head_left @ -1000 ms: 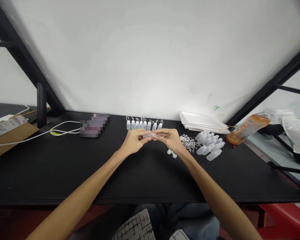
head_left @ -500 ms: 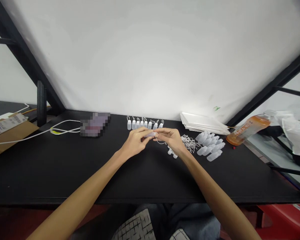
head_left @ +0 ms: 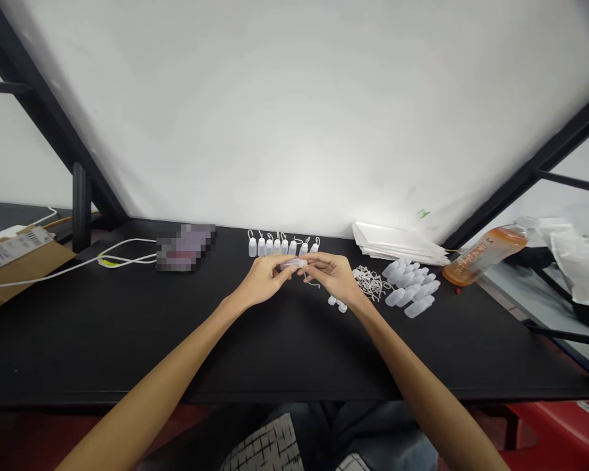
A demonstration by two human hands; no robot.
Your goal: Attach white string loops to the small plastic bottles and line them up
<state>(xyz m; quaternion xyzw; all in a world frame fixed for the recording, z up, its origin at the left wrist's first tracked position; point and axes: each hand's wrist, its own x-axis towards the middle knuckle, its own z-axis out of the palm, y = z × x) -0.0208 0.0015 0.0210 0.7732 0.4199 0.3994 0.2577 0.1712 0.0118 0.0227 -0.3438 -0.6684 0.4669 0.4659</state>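
My left hand (head_left: pixel 262 280) and my right hand (head_left: pixel 334 275) meet above the black table, holding a small translucent plastic bottle (head_left: pixel 292 263) between their fingertips. A thin white string (head_left: pixel 313 283) runs from the bottle under my right fingers. Just behind my hands stands a row of several small white bottles (head_left: pixel 282 246) with string loops on top. Right of my right hand lie a tangle of loose white strings (head_left: pixel 370 283) and a heap of several bottles (head_left: pixel 410 288). A few small white bottle parts (head_left: pixel 337 304) sit below my right hand.
The black table (head_left: pixel 103 327) runs beneath everything, backed by a white wall. Behind it are a pixelated object (head_left: pixel 185 247), white cables (head_left: pixel 127 260), a cardboard box (head_left: pixel 14 258), stacked white sheets (head_left: pixel 397 243), an orange drink bottle (head_left: pixel 483 260), and a plastic bag (head_left: pixel 576 261).
My hands have shifted the small bottle slightly, and the string that looped above it now hangs lower beneath my right fingers. The view has drifted slightly.
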